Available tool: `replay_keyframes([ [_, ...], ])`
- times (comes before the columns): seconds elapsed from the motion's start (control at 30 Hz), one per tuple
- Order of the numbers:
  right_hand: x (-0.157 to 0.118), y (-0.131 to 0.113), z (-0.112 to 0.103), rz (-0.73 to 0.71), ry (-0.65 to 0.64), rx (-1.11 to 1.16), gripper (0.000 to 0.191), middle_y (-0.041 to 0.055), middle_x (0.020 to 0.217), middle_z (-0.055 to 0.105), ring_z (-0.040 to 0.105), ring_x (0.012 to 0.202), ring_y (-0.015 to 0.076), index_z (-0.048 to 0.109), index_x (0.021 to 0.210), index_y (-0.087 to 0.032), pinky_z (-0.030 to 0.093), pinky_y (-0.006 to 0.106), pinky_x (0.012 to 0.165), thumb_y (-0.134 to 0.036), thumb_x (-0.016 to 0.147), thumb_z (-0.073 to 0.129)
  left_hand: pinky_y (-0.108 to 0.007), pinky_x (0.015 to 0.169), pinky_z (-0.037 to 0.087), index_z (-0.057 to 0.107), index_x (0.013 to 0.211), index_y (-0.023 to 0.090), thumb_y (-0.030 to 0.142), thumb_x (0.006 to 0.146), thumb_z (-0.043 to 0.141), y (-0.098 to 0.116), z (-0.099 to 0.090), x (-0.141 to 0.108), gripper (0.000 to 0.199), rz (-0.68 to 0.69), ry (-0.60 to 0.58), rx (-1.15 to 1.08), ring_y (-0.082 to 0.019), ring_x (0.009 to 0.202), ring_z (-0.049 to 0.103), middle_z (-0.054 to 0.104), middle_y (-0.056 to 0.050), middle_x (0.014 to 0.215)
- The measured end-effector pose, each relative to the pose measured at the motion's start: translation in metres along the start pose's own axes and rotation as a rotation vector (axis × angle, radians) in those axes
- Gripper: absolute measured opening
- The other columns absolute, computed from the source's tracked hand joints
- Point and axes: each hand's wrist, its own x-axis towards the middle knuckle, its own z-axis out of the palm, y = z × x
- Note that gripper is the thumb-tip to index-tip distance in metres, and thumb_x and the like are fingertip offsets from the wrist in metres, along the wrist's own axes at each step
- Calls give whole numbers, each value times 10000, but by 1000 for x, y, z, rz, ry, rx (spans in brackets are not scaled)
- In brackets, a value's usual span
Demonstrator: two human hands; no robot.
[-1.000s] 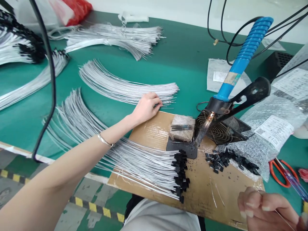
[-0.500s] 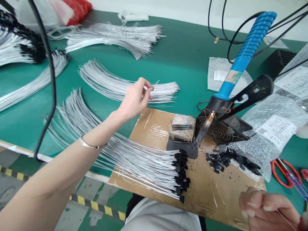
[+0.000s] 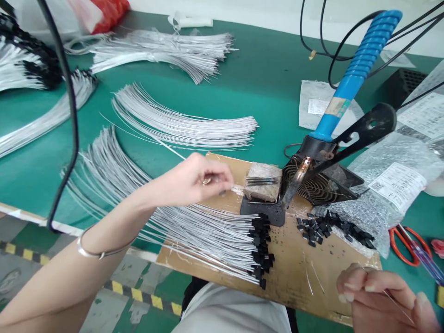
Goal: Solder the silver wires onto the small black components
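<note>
My left hand (image 3: 197,182) is pinched around a white wire (image 3: 169,146) that trails back to the upper left. The wire's front end sticks out just left of a worn tan block (image 3: 264,190) with several thin dark strips on it. Low at the right, my right hand (image 3: 381,293) has curled fingers holding a thin silvery strand (image 3: 398,307), which looks like solder wire. Between the hands, a blue-handled soldering iron (image 3: 360,69) rests tip-down in its stand. Below my left hand lies a bundle of white wires (image 3: 211,243) with black ends.
Loose white wires (image 3: 187,125) lie behind my left hand, with a tied bundle (image 3: 163,48) farther back. Small black pieces (image 3: 319,229) are heaped on the cardboard (image 3: 291,282). Red-handled scissors (image 3: 395,249) and a bubble-wrap bag (image 3: 367,208) sit right. A black cable (image 3: 74,125) hangs left.
My left hand has moved down and toward me from the loose wires, drawing one white wire along toward the block. My right hand has shifted slightly up and left.
</note>
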Motion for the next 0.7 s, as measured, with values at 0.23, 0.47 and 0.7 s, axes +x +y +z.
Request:
replay_keyframes([
  [0.23, -18, -15, 82, 247, 117, -204, 260, 34, 745, 735, 645, 615, 153, 785, 827, -219, 521, 254, 580, -420, 959, 684, -266, 464, 391, 703, 730, 215, 287, 898, 653, 22, 35, -27, 189, -128, -172, -305, -129, 531, 505, 657, -4, 609],
  [0.47, -7, -5, 128, 339, -149, -182, 90, -31, 683, 666, 562, 598, 112, 711, 796, -226, 432, 228, 565, -285, 848, 753, -224, 503, 372, 694, 775, 165, 236, 937, 608, 36, 55, -33, 196, -225, -200, -409, -97, 561, 466, 630, 8, 644],
  [0.7, -5, 2, 124, 385, -152, -181, 293, -31, 634, 584, 512, 582, 119, 646, 725, -211, 405, 258, 579, -410, 935, 694, -230, 588, 421, 692, 789, 170, 159, 937, 592, 41, 56, -36, 180, -92, -114, -348, -144, 794, 617, 689, -47, 870],
])
